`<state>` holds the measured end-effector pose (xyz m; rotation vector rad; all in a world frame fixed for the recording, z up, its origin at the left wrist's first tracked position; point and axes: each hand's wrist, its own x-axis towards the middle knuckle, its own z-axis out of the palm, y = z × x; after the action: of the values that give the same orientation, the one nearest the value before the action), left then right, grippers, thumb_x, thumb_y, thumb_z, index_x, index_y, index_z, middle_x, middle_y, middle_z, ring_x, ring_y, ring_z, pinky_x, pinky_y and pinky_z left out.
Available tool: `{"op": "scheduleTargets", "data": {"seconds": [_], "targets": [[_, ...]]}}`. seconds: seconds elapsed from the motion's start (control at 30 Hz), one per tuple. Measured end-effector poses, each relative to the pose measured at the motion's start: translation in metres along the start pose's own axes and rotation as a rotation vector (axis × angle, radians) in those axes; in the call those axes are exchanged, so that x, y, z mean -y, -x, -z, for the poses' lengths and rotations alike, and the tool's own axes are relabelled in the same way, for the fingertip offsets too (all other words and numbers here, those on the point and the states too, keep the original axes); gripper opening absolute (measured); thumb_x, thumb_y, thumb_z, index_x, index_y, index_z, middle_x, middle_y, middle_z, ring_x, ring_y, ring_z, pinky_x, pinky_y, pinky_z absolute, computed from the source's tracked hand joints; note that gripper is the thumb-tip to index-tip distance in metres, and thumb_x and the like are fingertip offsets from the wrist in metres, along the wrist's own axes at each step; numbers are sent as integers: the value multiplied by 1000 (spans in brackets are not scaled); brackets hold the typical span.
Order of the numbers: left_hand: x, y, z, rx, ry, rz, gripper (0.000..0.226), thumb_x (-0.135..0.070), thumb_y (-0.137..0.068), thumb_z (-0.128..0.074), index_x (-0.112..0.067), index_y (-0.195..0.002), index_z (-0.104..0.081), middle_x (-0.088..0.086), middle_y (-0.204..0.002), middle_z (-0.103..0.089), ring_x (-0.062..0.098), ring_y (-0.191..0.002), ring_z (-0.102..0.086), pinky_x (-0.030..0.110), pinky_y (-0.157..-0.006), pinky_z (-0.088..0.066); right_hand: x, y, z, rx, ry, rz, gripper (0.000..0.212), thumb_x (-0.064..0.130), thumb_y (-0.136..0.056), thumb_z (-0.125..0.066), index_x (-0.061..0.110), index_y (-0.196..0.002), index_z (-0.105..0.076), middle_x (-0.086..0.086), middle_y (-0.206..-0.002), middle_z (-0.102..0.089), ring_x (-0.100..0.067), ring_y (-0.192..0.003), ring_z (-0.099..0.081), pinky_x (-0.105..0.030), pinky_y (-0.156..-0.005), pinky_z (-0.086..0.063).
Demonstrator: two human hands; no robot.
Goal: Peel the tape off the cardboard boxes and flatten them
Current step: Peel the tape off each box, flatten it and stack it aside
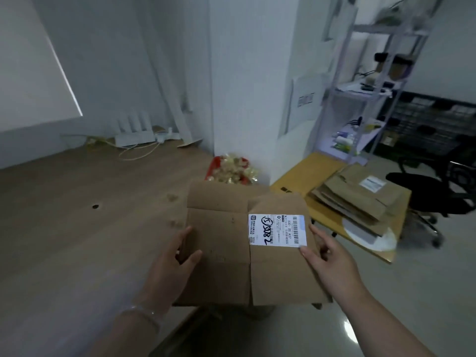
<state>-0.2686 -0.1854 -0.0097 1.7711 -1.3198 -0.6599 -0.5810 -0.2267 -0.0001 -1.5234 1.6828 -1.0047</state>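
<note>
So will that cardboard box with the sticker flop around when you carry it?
Probably mostly stiff: the cardboard box lies flat between the left hand and right hand without sagging. It may fold along the crease down its middle. It looks light, being held just by its edges.

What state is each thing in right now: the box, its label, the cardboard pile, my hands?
cardboard box: opened out, held by both side edges
shipping label: stuck on the box's right panel
cardboard pile: flattened, stacked on the yellow table
left hand: grips the box's left edge
right hand: grips the box's right edge
</note>
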Motion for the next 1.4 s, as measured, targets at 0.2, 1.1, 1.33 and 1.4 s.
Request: {"op": "scheduleTargets", "data": {"seconds": [0.2,1.1,1.33,1.4], "targets": [[-95,-6,-123,80,-5,-124,53,-32,-84,-70,-35,-133,-49,-4,-126,-52,16,-108,-50,31,-91,-44,-63,-33,128,-166,9,-45,50,27,-87,-67,35,-134,-52,8,-113,-64,-2,-88,-58,-13,-67,-39],[-257,-167,-493,267,72,37,59,-34,-87,-66,-40,-139,-38,-9,-132,-41,13,-117,-42,37,-100,-43,-272,-373,359,-106,138,-35,55,35,-85,-67,41,-135,-47,3,-118,-62,-8,-99,-62,-33,-93,-49],[-265,-206,-538,314,63,155,61,-24,-91,-60,-34,-144,-32,-14,-130,-35,6,-116,-36,29,-100,-40,-289,-469,359,49,236,36,53,26,-88,-65,46,-133,-44,13,-111,-62,-5,-102,-58,-14,-81,-43],[-264,-211,-552,314,59,202,63,-24,-92,-59,-35,-146,-29,-11,-140,-35,11,-125,-37,32,-103,-39,-300,-497,357,99,273,37,54,30,-89,-64,42,-137,-43,6,-114,-62,-9,-101,-58,-22,-83,-45]]}}
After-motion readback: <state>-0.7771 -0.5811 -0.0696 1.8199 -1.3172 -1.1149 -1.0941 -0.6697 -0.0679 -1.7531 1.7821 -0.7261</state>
